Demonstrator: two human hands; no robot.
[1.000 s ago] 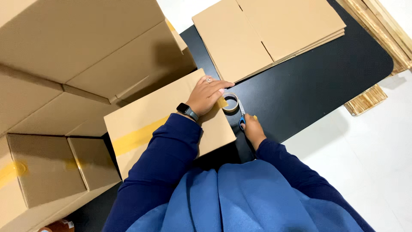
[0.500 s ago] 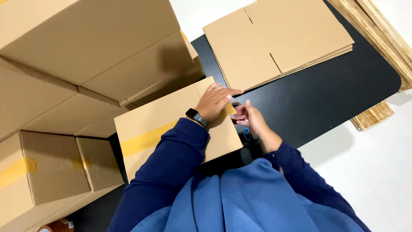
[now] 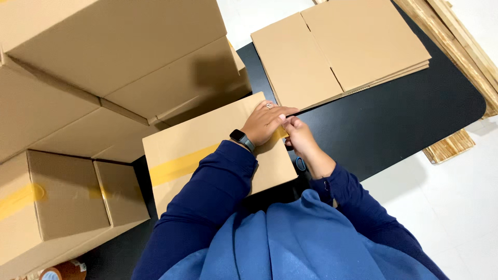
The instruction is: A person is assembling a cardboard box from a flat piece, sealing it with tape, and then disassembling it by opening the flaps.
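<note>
Box in hand: a closed cardboard box (image 3: pixel 207 150) lying on the black bench (image 3: pixel 394 119), near the person, with a strip of yellow tape (image 3: pixel 179 165) running along its top seam toward the right edge.
Left hand: the left hand (image 3: pixel 264 124) lies flat on the right end of the box top, fingers (image 3: pixel 282 111) stretched out and pressing down on the tape end; a ring shows on one finger and a dark watch (image 3: pixel 242 139) sits on the wrist.
Right hand: the right hand (image 3: pixel 300 136) is at the right edge of the box, touching the left fingertips; its fingers are curled in and pinched at the tape end by the edge. Whether they grasp the tape itself cannot be told.
Below the right hand: a small blue item (image 3: pixel 301 164) shows partly under the wrist, too hidden to name.
Flat cardboard: a stack of folded, flat boxes (image 3: pixel 342 52) rests on the far right of the bench, apart from the hands.
Made-up boxes: large closed boxes (image 3: pixel 104 57) are piled on the left and far left; one at the near left (image 3: pixel 62 202) carries yellow tape.
Wood: pale wooden slats (image 3: pixel 456 46) lie past the right rim of the bench on the white floor (image 3: pixel 456 207).
Clothing: blue sleeves (image 3: pixel 207 207) fill the near middle.
</note>
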